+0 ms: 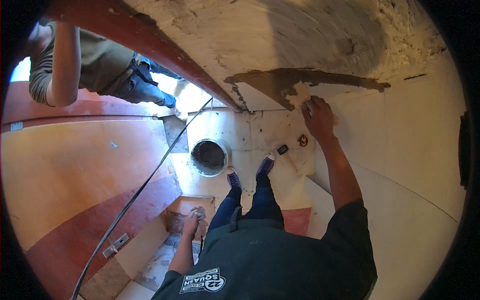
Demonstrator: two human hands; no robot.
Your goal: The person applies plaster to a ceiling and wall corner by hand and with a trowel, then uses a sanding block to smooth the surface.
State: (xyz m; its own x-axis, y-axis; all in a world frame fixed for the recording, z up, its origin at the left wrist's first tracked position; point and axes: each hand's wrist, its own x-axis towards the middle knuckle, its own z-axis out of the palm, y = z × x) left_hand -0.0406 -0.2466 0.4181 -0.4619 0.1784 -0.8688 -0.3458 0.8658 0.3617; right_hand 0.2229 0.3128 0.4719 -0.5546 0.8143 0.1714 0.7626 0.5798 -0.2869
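Note:
My right hand [319, 119] is raised to the wall on the right, its fingers bent round a pale yellowish pad [301, 93] that looks like a sponge. The pad touches a dark, wet-looking strip of mortar [270, 82] along the lower edge of rough plaster. Beneath that strip, smooth pale tiles [365, 110] cover the wall. Low on the left, my left hand [191, 223] is closed beside my hip. Something greyish shows at its fingers, too small to make out. On the floor ahead of my feet stands a bucket [227, 150] containing grey mortar.
A mallet [283, 149] and a round black-and-orange tool [302, 140] lie on the floor right of my shoes. A black cable [150, 177] crosses on the left. Beyond the red-brown edge [175, 55], another person [107, 62] stands at upper left.

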